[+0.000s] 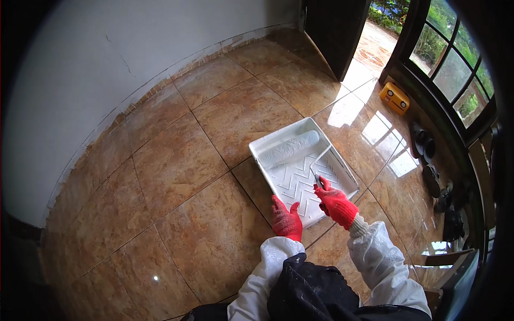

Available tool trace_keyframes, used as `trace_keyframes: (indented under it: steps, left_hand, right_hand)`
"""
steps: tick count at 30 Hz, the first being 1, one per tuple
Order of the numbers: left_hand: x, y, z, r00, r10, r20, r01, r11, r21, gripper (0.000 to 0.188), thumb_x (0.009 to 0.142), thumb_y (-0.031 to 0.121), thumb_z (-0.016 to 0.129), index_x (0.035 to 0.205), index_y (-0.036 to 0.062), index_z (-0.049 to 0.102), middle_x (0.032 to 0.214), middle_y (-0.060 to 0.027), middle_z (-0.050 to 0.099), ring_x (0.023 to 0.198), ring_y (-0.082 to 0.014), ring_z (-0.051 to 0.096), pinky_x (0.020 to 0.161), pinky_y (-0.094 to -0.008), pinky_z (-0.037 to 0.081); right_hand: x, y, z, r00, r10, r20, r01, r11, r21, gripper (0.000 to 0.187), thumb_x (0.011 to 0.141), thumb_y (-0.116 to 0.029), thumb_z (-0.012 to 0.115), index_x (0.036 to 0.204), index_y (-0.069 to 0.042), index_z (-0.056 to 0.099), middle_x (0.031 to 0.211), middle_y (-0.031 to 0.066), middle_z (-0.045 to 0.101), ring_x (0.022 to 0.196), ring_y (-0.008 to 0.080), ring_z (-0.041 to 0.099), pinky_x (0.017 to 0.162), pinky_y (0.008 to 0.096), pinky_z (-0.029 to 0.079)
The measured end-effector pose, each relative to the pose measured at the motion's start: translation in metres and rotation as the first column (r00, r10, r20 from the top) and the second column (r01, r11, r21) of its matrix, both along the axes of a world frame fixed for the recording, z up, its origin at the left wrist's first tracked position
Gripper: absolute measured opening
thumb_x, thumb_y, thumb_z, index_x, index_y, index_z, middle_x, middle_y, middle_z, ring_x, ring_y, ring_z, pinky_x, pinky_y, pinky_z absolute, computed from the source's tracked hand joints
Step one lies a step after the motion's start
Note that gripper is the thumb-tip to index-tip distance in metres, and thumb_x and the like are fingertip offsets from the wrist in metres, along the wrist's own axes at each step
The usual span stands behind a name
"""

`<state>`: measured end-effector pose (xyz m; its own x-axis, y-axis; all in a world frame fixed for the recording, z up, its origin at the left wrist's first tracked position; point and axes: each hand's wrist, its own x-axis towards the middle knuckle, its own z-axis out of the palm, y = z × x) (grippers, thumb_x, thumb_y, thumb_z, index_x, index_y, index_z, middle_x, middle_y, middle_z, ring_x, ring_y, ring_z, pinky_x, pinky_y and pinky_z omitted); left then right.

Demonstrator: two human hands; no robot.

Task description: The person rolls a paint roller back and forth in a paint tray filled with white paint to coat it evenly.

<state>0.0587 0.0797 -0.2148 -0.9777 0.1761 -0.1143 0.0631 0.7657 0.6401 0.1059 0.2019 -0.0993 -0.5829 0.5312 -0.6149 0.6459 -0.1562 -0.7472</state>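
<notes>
Holding the paint roller (292, 149) by its handle with the right hand (337, 204), fingers folded firmly round the grip, in a red glove. Holding with the left hand (288, 219), gloved in the same red, the near-left edge of the white paint tray (293, 184), with thumb to the inner side and fingers along the outer side. Hard to tell from here how tightly pressed on this edge. Resting directly on the brown tiled floor (176, 182), in front of the body, the tray, turned a little at an angle. Lying across its far end, the roller sleeve, coated in white and connected by the bent wire to the handle. Showing on the tray's ribbed slope, zigzag ridges covered with white paint. Reaching down over the near side, two white sleeves (379, 262), with dark clothing (316, 286) between them. Standing well apart toward the far right, a yellow box (394, 98) near the paned window (452, 61), and below it, along the same side, several dark shoes (431, 180). Running along the far left, a pale wall (80, 96), meeting at its end a dark door (334, 32), standing open.
</notes>
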Motion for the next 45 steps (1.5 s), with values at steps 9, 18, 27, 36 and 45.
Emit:
trace_keyframes:
  steps: [9, 18, 27, 36, 45]
  left_hand:
    - [0.0, 0.0, -0.014, 0.999, 0.028, -0.039, -0.028, 1.0, -0.004, 0.085, 0.086, 0.056, 0.058, 0.149, 0.0096, 0.025, 0.132, -0.0254, 0.051, 0.113, -0.0384, 0.058, 0.086, -0.0445, 0.051]
    - [0.0, -0.003, -0.003, 0.999, 0.022, 0.025, -0.021, 0.999, -0.031, 0.085, 0.087, 0.058, 0.055, 0.149, 0.0099, 0.024, 0.133, -0.0263, 0.05, 0.117, -0.0385, 0.056, 0.088, -0.0438, 0.051]
    - [-0.001, -0.004, -0.031, 0.99, 0.03, -0.139, -0.04, 0.997, -0.067, 0.084, 0.089, 0.065, 0.044, 0.151, 0.0131, 0.02, 0.134, -0.0265, 0.05, 0.099, -0.0388, 0.065, 0.075, -0.0429, 0.056]
    - [0.0, 0.0, -0.009, 0.999, -0.014, 0.028, 0.017, 0.996, -0.092, 0.081, 0.091, 0.062, 0.043, 0.151, 0.0123, 0.02, 0.134, -0.0268, 0.05, 0.101, -0.0387, 0.065, 0.076, -0.0435, 0.056]
    - [0.0, 0.0, -0.003, 0.999, 0.007, -0.037, -0.008, 0.999, -0.049, 0.074, 0.093, 0.053, 0.049, 0.148, 0.0091, 0.025, 0.128, -0.026, 0.053, 0.106, -0.04, 0.061, 0.079, -0.046, 0.053]
  right_hand:
    - [0.018, 0.004, 0.021, 0.991, 0.09, 0.098, -0.116, 0.945, 0.305, 0.055, 0.095, -0.025, 0.055, 0.146, -0.027, 0.034, 0.079, 0.0068, 0.059, 0.055, 0.0142, 0.054, 0.053, 0.0309, 0.048]
    - [0.019, 0.036, 0.019, 0.995, -0.035, 0.093, -0.007, 0.908, 0.419, 0.052, 0.095, -0.021, 0.054, 0.144, -0.028, 0.038, 0.075, 0.0072, 0.059, 0.054, 0.0144, 0.054, 0.053, 0.0316, 0.048]
    - [0.007, 0.067, 0.004, 0.998, -0.049, 0.033, 0.025, 0.857, 0.515, 0.052, 0.095, -0.022, 0.052, 0.144, -0.03, 0.038, 0.079, 0.0077, 0.059, 0.053, 0.0136, 0.054, 0.052, 0.0305, 0.047]
    - [-0.008, 0.059, -0.006, 0.995, -0.046, -0.084, 0.079, 0.885, 0.458, 0.054, 0.095, -0.021, 0.054, 0.146, -0.026, 0.037, 0.076, 0.0064, 0.059, 0.056, 0.0141, 0.054, 0.056, 0.031, 0.047]
    - [-0.011, 0.017, -0.01, 0.998, -0.05, -0.044, 0.063, 0.924, 0.377, 0.054, 0.095, -0.023, 0.054, 0.146, -0.027, 0.036, 0.07, 0.0067, 0.057, 0.053, 0.0139, 0.055, 0.053, 0.031, 0.047]
